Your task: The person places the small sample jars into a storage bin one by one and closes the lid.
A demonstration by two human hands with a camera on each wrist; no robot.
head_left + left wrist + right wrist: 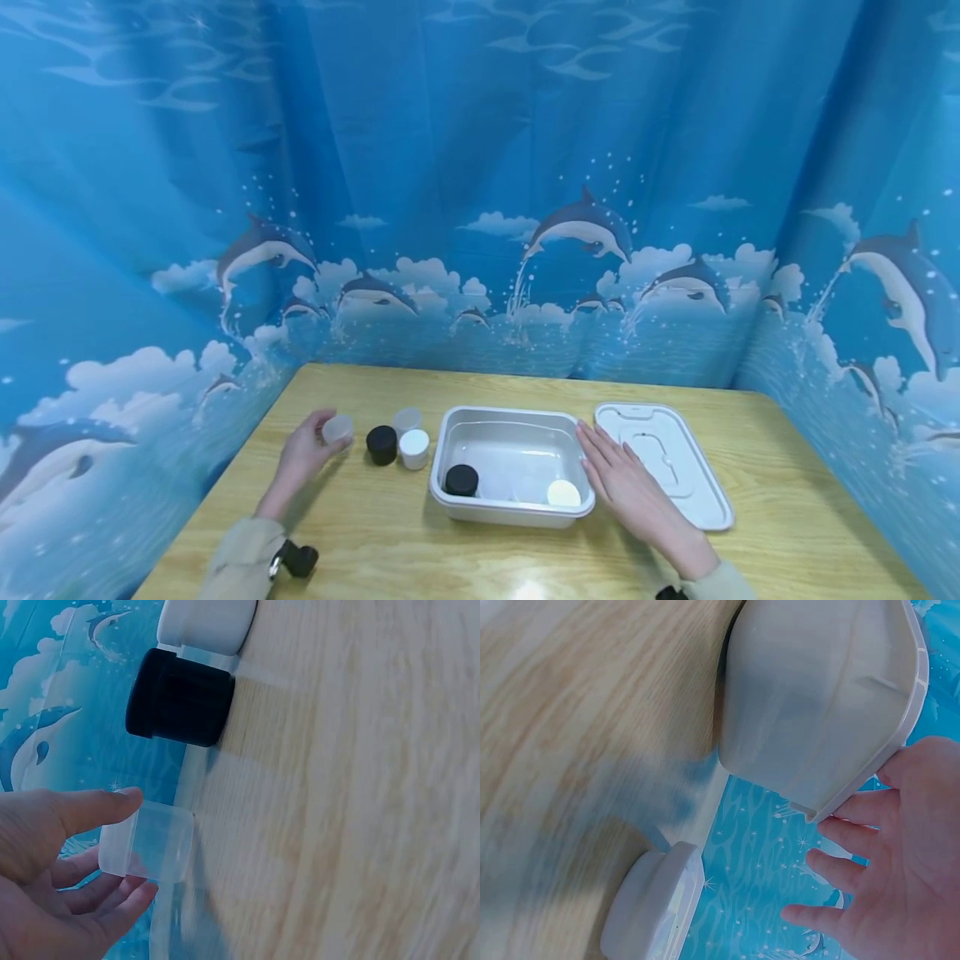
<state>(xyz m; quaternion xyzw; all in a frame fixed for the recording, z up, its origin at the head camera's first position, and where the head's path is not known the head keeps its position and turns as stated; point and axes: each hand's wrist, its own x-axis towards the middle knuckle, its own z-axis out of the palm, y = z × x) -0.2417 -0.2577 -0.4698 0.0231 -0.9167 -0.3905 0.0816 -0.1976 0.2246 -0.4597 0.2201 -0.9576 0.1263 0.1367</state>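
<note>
At the left of the table, my left hand [303, 450] has its thumb and fingers around a small translucent jar [161, 844] with a ribbed lid. Just right of it stand a black jar [382, 446], a white jar [414, 450] and another translucent jar [407, 419]. My right hand [630, 492] rests its outstretched fingers against the right rim of a white plastic box [506, 515]. Inside the box are a black jar [461, 480] at front left, a white-lidded jar [563, 493] at front right, and something faintly translucent between them.
A white box lid [708, 492] lies on the wooden table [375, 542] to the right of the box, beside my right hand. Blue dolphin-print curtains [450, 167] hang behind the table and on both sides.
</note>
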